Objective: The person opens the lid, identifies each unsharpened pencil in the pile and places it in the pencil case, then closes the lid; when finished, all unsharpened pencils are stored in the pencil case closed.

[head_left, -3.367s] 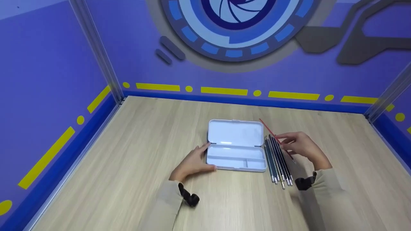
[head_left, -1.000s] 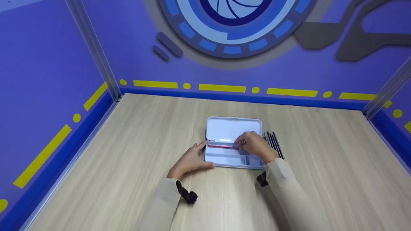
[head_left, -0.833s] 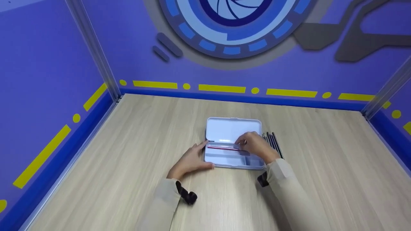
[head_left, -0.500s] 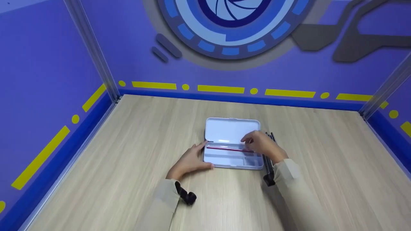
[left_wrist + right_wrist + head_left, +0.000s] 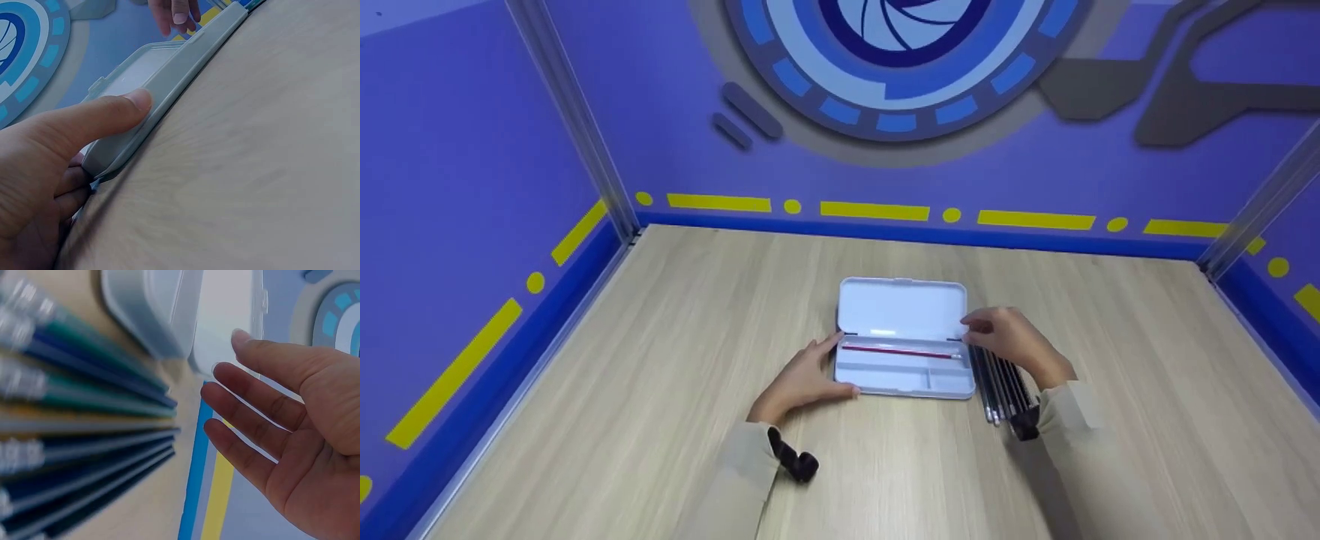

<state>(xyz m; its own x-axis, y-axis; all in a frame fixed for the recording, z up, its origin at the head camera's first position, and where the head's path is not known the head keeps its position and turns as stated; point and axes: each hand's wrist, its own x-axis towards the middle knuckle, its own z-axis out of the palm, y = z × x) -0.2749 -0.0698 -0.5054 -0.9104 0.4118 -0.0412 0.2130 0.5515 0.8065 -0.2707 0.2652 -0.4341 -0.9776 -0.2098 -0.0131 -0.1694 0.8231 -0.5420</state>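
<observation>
A white pencil case (image 5: pixel 903 306) lies with its lid back on the table, and a red pencil (image 5: pixel 896 352) rests in its long rear compartment. My left hand (image 5: pixel 801 382) holds the case at its left end. In the left wrist view the thumb (image 5: pixel 121 112) presses the front wall, while the other fingers go round the corner, partly hidden. Just right of the case, my right hand (image 5: pixel 1011 341) hovers above the far ends of several dark pencils (image 5: pixel 997 386). Its fingers (image 5: pixel 247 422) are spread and relaxed, with nothing between them in the right wrist view.
The pencils lie side by side, white-ended ferrules toward me, in dark blue, green and one yellowish colour. The wooden table (image 5: pixel 720 300) is bounded by blue-purple panels (image 5: pixel 840 180) at the back and sides.
The right hand took the red pencil from beside the case, laid it in the rear compartment, let go and moved back right over the other pencils. The left hand has stayed at the case.
</observation>
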